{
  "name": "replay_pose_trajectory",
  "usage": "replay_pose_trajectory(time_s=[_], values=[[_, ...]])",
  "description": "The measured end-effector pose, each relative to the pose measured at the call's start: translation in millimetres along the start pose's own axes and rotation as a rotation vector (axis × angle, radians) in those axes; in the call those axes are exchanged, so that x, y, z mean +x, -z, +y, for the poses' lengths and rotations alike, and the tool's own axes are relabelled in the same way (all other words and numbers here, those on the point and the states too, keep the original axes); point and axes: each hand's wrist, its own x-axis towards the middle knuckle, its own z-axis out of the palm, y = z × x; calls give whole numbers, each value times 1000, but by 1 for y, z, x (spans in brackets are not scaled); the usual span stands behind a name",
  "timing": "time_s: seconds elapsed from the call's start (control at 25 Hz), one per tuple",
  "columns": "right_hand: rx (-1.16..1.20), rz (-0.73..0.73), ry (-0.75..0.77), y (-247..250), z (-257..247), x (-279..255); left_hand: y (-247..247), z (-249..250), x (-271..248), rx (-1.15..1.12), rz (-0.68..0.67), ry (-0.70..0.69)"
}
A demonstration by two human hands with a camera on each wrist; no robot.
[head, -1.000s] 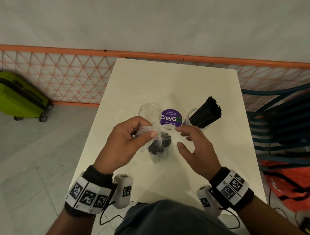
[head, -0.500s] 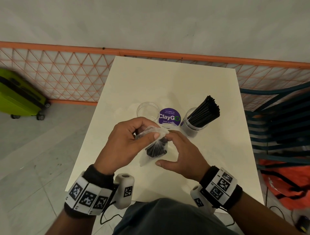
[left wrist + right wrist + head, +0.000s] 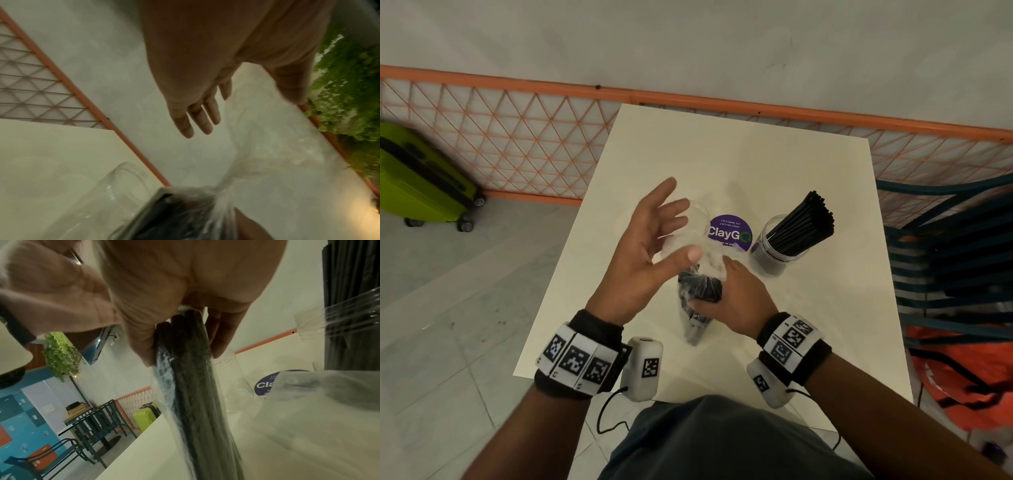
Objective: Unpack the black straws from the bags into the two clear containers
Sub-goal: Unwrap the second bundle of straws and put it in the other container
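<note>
A clear plastic bag of black straws (image 3: 700,298) stands on end on the white table (image 3: 722,154). My right hand (image 3: 717,287) grips it round the middle; in the right wrist view the fingers (image 3: 224,337) and thumb wrap the bagged straws (image 3: 185,369). My left hand (image 3: 667,233) hovers beside the bag's crumpled top with fingers (image 3: 197,116) straight and spread; whether its thumb touches the plastic I cannot tell. Behind it stands an empty clear container (image 3: 698,214) (image 3: 123,186). A second clear container (image 3: 779,250) to the right holds a bundle of black straws (image 3: 808,222).
A purple round ClayGo sticker (image 3: 729,233) lies between the two containers. An orange lattice fence (image 3: 517,137) runs behind the table. A lime green suitcase (image 3: 417,178) stands on the floor at left. A teal slatted chair (image 3: 945,257) and an orange bag (image 3: 962,370) are at right.
My left hand let go of the bag's top and opened, lifting toward the empty container. My right hand closed round the bag's middle and now holds it upright.
</note>
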Motion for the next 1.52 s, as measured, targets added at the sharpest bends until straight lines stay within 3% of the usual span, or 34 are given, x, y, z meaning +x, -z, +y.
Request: replay_pose_trajectory(time_s=[0.2,0.32,0.44,0.6,0.68,0.76,0.92,1.04,1.12,1.24,1.32,1.4,1.52], values=[[315,4,-91,-7,14,-7,-5,-64,-17,213,-132,252],[476,13,-105,-16,19,-11,-17,-91,-28,203,-19,316],[515,8,-70,-20,22,-11,-25,-97,-34,175,122,291],[464,34,27,-8,12,-12,-30,-90,-38,190,243,210],[373,45,70,-2,4,-11,-26,-93,-38,280,310,17],[242,24,81,-4,5,-6,-21,-103,-38,399,249,-59],[409,-139,-70,-23,25,-6,-17,-114,-39,510,201,98],[167,-189,-53,-36,28,-10,-22,-121,-37,596,134,164],[151,-112,5,-41,26,-10,-26,-115,-32,515,88,234],[178,-35,34,-38,24,-7,-26,-124,-23,341,191,319],[124,-125,-25,-38,26,-2,-25,-144,-22,345,202,429],[75,-202,-82,-42,29,2,-27,-157,-25,432,73,546],[-40,-239,-102,-48,34,11,-28,-153,-27,440,71,481]])
